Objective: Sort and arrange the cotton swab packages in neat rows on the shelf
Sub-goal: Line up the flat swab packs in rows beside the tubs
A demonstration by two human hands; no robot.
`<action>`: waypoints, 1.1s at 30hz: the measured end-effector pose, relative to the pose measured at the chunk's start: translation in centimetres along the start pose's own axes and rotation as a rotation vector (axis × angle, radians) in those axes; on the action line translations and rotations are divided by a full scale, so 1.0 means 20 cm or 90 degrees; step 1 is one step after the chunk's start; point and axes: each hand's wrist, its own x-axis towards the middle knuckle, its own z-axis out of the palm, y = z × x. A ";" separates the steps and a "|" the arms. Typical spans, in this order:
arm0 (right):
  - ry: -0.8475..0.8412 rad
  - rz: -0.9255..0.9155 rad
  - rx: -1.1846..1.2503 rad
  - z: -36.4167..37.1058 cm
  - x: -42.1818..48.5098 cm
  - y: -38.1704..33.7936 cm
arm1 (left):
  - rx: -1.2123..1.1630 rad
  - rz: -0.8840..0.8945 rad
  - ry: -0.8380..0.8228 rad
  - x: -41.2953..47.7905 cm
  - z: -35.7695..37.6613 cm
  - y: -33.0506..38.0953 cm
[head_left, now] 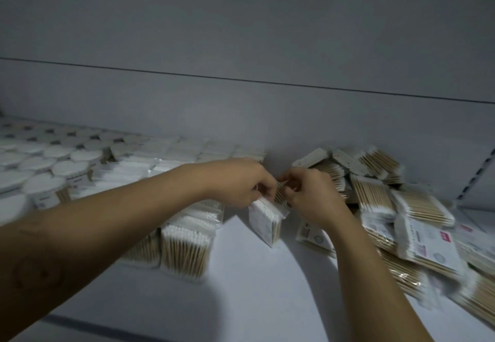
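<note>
Left hand [251, 186] and right hand [308, 194], fingers curled, pinch the top of a cotton swab package [267, 219] standing on the shelf [254, 288] beside the loose pile [407, 223]. It looks light and slippery, best gripped at the edges.
</note>
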 end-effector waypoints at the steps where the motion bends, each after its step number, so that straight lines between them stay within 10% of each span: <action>1: -0.005 0.001 0.003 -0.01 0.00 0.00 | 0.003 -0.002 0.001 0.00 0.00 0.00; 7: 0.002 -0.016 0.016 -0.03 0.00 0.03 | -0.012 -0.021 -0.098 -0.02 0.04 -0.01; 15: -0.082 -0.040 -0.080 0.00 -0.02 0.04 | 0.037 0.056 0.072 0.01 0.05 0.02; 25: -0.044 -0.022 -0.143 0.03 0.00 0.07 | 0.007 0.072 -0.063 0.00 0.05 -0.07; 33: -0.016 -0.068 -0.123 0.02 -0.01 0.03 | 0.183 0.133 0.090 0.06 0.04 -0.09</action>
